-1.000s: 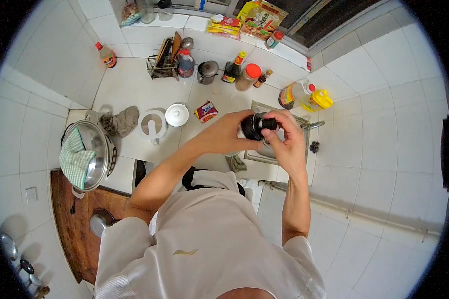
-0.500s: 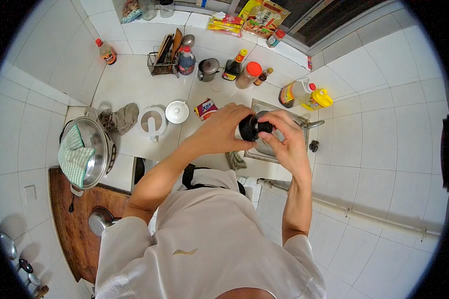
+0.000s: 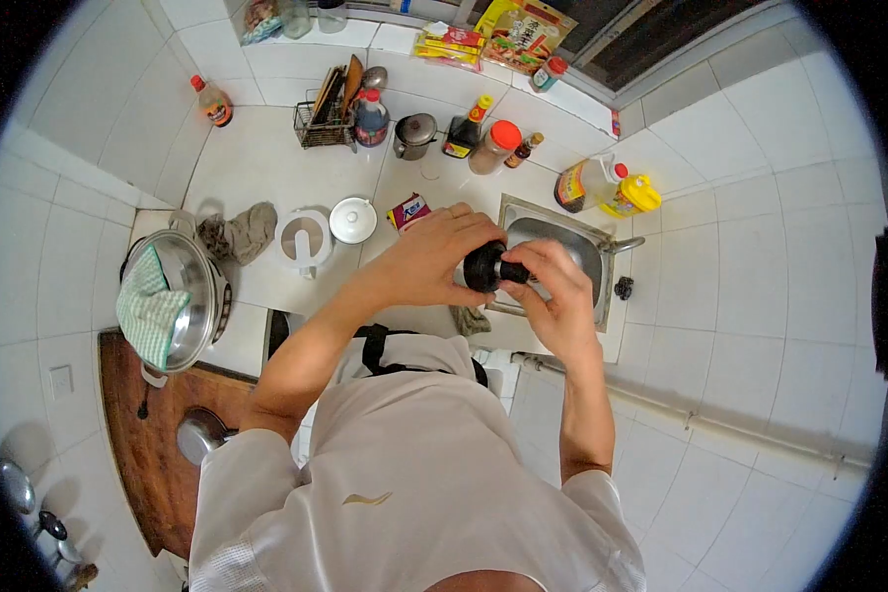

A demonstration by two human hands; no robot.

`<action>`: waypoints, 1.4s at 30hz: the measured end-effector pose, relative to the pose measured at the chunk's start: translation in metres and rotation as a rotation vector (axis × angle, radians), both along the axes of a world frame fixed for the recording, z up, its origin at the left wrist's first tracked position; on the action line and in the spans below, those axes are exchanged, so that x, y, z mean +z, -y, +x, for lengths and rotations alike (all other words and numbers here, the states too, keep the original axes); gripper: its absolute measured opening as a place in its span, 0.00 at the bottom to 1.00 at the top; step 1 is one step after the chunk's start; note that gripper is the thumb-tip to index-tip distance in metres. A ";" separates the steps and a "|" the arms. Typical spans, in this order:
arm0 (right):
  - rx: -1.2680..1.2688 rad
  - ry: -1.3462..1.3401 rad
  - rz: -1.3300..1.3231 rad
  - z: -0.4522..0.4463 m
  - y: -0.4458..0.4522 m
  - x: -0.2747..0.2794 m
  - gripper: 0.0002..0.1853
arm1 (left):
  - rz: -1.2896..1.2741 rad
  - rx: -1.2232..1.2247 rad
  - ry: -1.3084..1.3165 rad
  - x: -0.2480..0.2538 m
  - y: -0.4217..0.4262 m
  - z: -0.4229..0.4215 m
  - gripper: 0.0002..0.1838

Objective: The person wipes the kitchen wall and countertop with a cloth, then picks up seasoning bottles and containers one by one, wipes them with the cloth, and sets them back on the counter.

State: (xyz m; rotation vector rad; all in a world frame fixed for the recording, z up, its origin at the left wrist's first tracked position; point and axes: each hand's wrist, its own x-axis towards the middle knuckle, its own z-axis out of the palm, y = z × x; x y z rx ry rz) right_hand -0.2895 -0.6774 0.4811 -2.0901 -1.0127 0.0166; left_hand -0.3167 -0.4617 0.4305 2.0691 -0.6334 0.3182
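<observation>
My left hand [image 3: 434,259] is wrapped round a black-topped container [image 3: 481,266], held up in front of my chest by the sink's near-left corner. My fingers and palm hide most of its body, so its exact kind is unclear. On its right side a narrow black knob or cap [image 3: 513,271] sticks out. The fingertips of my right hand [image 3: 555,296] pinch that part. Behind my left hand, a small purple and red packet [image 3: 407,210] lies partly covered on the counter. A metal sink [image 3: 599,311] lies beneath and beyond my right hand.
On the counter stand a white jug [image 3: 304,242], a white lidded pot [image 3: 353,220], a red-lidded jar [image 3: 495,148] and several bottles. A large steel pot [image 3: 207,306] with a checked cloth [image 3: 151,311] is at left. The faucet [image 3: 627,244] juts over the sink's right side.
My right hand has shifted slightly left and down, its fingers still on the knob. The container's top has turned or tilted a little. My left hand keeps its hold.
</observation>
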 end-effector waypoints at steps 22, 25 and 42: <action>-0.226 -0.302 0.181 0.021 0.003 -0.069 0.24 | -0.476 0.151 -0.174 -0.045 -0.045 0.011 0.37; -0.299 -0.376 -0.058 0.022 0.030 -0.131 0.17 | -0.385 0.391 -0.177 -0.056 -0.089 0.042 0.38; -0.866 -0.491 -0.118 -0.055 0.104 -0.388 0.19 | 0.020 0.973 0.010 -0.095 -0.304 0.367 0.35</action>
